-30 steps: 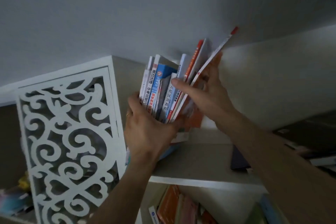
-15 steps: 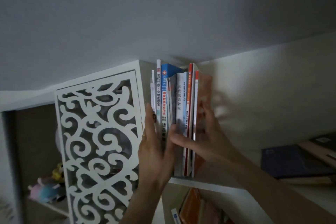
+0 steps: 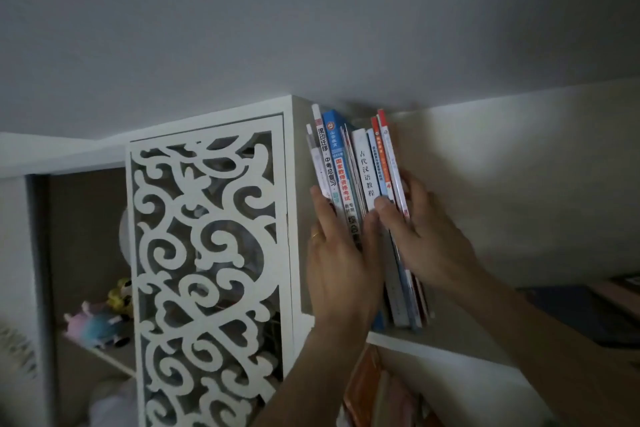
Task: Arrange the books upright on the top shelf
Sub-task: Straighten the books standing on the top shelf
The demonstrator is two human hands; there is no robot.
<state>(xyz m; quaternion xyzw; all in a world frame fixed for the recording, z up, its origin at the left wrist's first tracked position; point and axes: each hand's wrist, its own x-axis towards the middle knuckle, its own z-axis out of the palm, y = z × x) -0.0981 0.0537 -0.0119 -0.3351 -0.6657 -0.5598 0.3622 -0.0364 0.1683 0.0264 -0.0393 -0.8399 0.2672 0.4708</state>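
A row of books [image 3: 360, 170] stood upright at the left end of the top shelf [image 3: 460, 340], pressed close against the white side wall of the carved fretwork panel [image 3: 207, 253], their tops just under the ceiling. Their spines faced out: white, blue, white again, then thin blue and red ones at the right end.

The left hand [image 3: 341, 267] lay flat against the left part of the row, fingers straight and pressing on the spines, a ring on one finger. The right hand [image 3: 426, 236] clasped the right end of the row, its thumb across the spines and its fingers curled round the outermost thin red book.

On the shelf below, orange and reddish books [image 3: 367, 388] leaned together. In the open compartment left of the panel, soft toys [image 3: 100, 319] lay on a lower shelf. At the far right, dark flat books [image 3: 595, 312] rested on the top shelf, well apart from the row.
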